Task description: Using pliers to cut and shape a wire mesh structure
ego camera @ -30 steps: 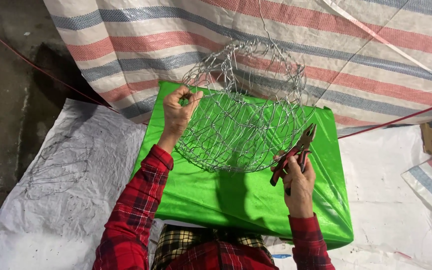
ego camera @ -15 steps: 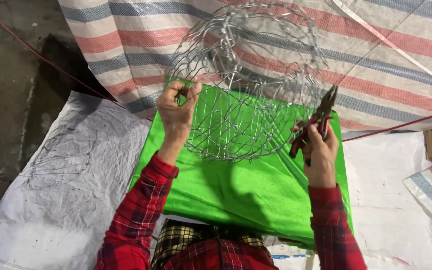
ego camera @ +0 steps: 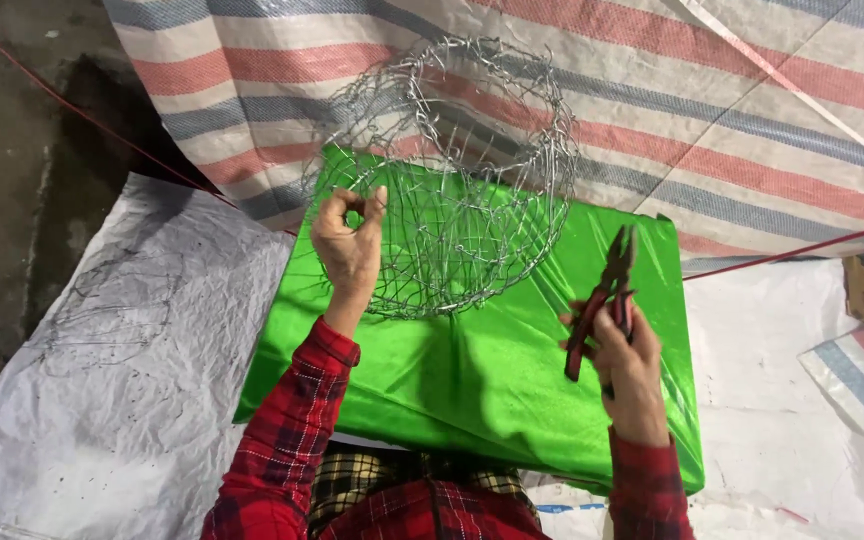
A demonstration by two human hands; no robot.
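Over the green cloth-covered block (ego camera: 472,400), the left hand (ego camera: 350,250) pinches the near rim of the wire basket (ego camera: 447,170), apparently tilted up beyond its fingers, while the right hand (ego camera: 627,365), clenched on red-handled pliers (ego camera: 602,295) pointing upward, stays apart at the basket's right.

A round wire-mesh basket (ego camera: 452,180) of thin silvery wire is tilted up on its side over the green cloth (ego camera: 472,380), its open rim facing away. Red-handled pliers (ego camera: 602,295) stand upright to its right, jaws up and closed, well apart from the mesh.
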